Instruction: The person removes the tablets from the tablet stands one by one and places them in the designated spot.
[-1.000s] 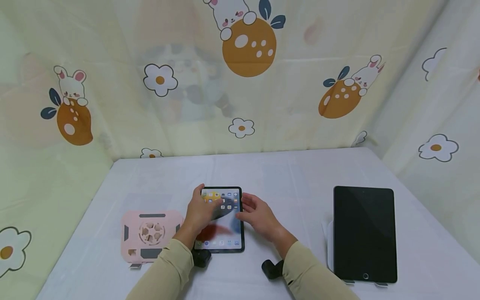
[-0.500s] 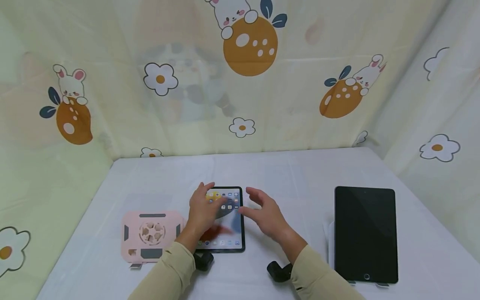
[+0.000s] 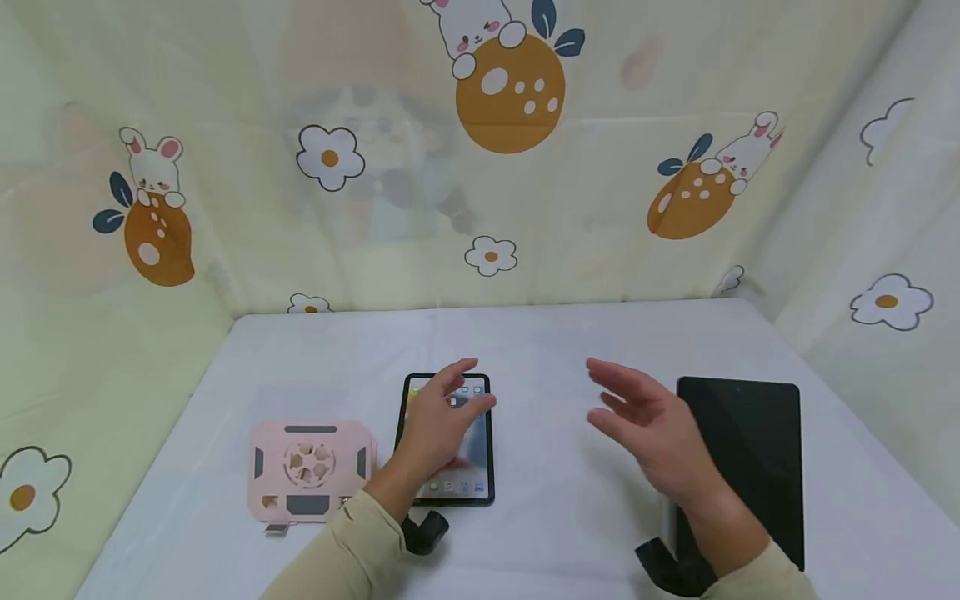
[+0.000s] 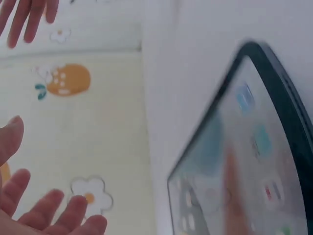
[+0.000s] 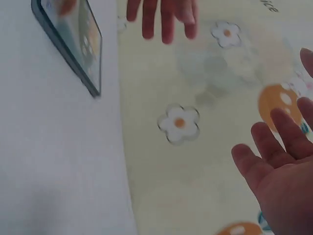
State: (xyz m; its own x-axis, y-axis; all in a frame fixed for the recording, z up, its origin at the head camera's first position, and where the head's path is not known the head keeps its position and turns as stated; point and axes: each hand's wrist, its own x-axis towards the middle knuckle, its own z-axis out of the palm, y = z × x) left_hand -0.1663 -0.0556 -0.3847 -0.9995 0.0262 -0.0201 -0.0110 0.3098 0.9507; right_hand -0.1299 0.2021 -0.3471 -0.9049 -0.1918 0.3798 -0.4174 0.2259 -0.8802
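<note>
Lit tablet (image 3: 475,454): lying screen up on the white table (image 3: 540,533), just to the right of the pink case (image 3: 309,463). Its display is on, with app icons showing around the left hand (image 3: 440,417).

Change noted. One second ago I had both hands at the tablet, the right hand (image 3: 656,425) close by its right edge. That hand has since swung out to the right. In the head view it now overlaps the left side of the dark tablet (image 3: 750,425); I cannot tell from this angle how high above the table it stands. The left hand has shifted from the left edge toward the middle of the screen.

Hand state, left: thumb and fingers apart, nothing between them. The left wrist view shows a gap between these fingers and the lit tablet. Hand state, right: fingers spread apart, nothing between them; the right wrist view shows the lit tablet well away from it.

Result: I read the lit tablet as released, resting on the table without support from either hand. It has kept its place beside the pink case. I judge the handling of it to be at a pause, with both hands free.
</note>
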